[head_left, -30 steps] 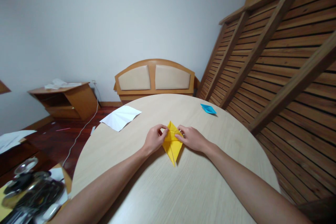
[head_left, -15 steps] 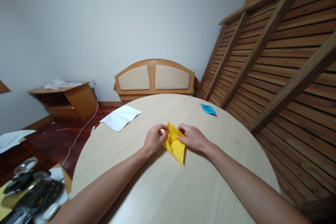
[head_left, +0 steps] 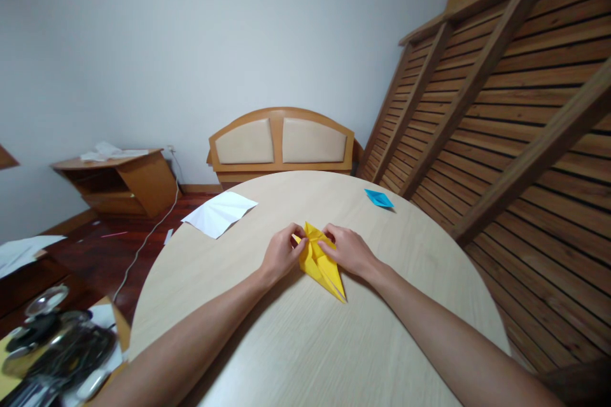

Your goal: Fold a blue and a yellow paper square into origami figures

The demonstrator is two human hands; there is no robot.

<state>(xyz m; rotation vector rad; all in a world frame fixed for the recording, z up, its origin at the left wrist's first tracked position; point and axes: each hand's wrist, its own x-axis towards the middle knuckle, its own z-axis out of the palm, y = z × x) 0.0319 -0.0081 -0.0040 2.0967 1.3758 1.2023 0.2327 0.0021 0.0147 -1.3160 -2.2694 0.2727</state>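
My forearms run up from the bottom of the view across the round pale table (head_left: 305, 356), and they meet at the yellow folded paper (head_left: 321, 264), which I take as my landmark. It lies flat on the table near the middle, a long narrow shape whose sharp tip points back toward me and a little to my right, while its broader, creased end lies on the far side, between my hands.

My left hand (head_left: 281, 254) sits just to the left of the yellow paper, its fingers curled in, with thumb and fingertips pinched closed on the paper's far left corner. My right hand (head_left: 348, 251) lies just to the right of it, palm down, with fingers bent over the paper's right edge and pressing on it; whether the fingertips actually nip a layer there or only hold it down, I cannot tell. Both hands touch the paper, and the near tip lies free on the wood.

Well to the left of the yellow paper and close to me, off the table's edge, sits a dark clutter of metal things (head_left: 52, 350).

Beyond the yellow paper and to its left, a white sheet (head_left: 219, 213) lies on the table's far left rim, partly overhanging. Beyond and to its right, a small blue folded paper (head_left: 379, 198) rests near the far right rim, well apart from my hands.

Farther still, behind the table, stands a wooden headboard (head_left: 281, 140) with two pale padded panels, and to its left a low wooden cabinet (head_left: 119, 181) against the wall. A slatted wooden frame (head_left: 501, 108) leans up on the right.
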